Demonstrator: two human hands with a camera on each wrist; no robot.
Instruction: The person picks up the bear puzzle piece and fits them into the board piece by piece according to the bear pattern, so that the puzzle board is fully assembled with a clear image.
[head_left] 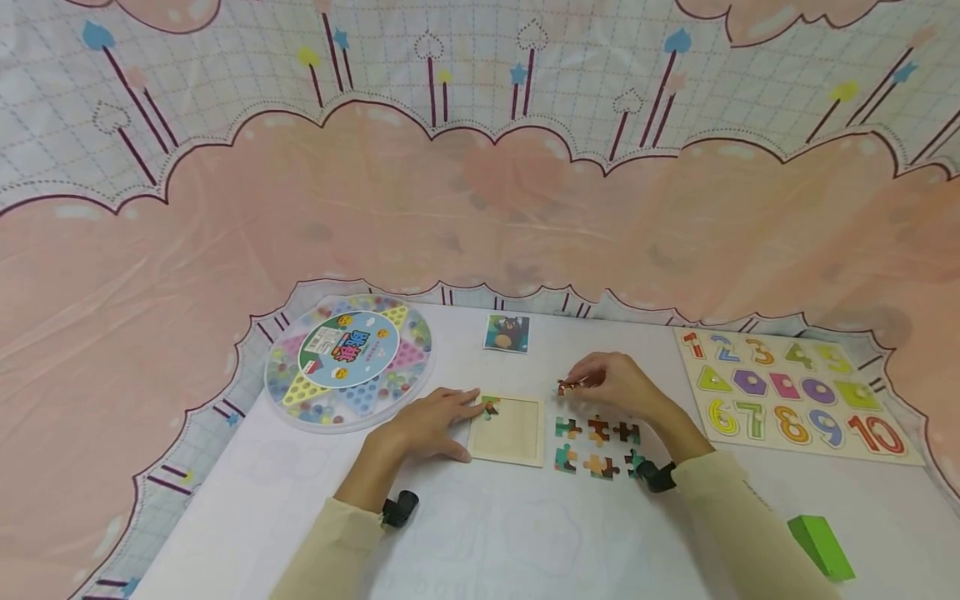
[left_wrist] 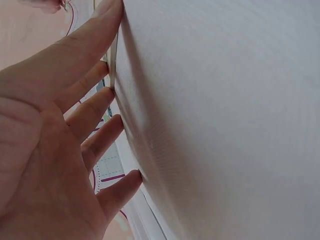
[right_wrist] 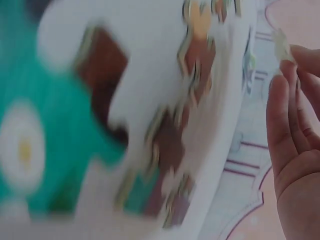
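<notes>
My left hand (head_left: 431,423) lies at the left side of a square wooden puzzle tray (head_left: 522,429), its fingers spread and touching the tray's edge. One green and brown puzzle piece (head_left: 490,407) sits in the tray's upper left corner, by the fingertips. My right hand (head_left: 617,385) pinches a brown jigsaw piece (head_left: 566,387) between thumb and fingers, above the table to the right of the tray. In the right wrist view the held piece shows its pale side. Below that hand lie several loose jigsaw pieces (head_left: 598,429), in two rows.
A picture card with a bear (head_left: 507,333) lies behind the tray. At the left is a round Chinese checkers board (head_left: 348,362) with marbles. A number and shape board (head_left: 795,396) lies at the right, and a green block (head_left: 821,547) at the front right.
</notes>
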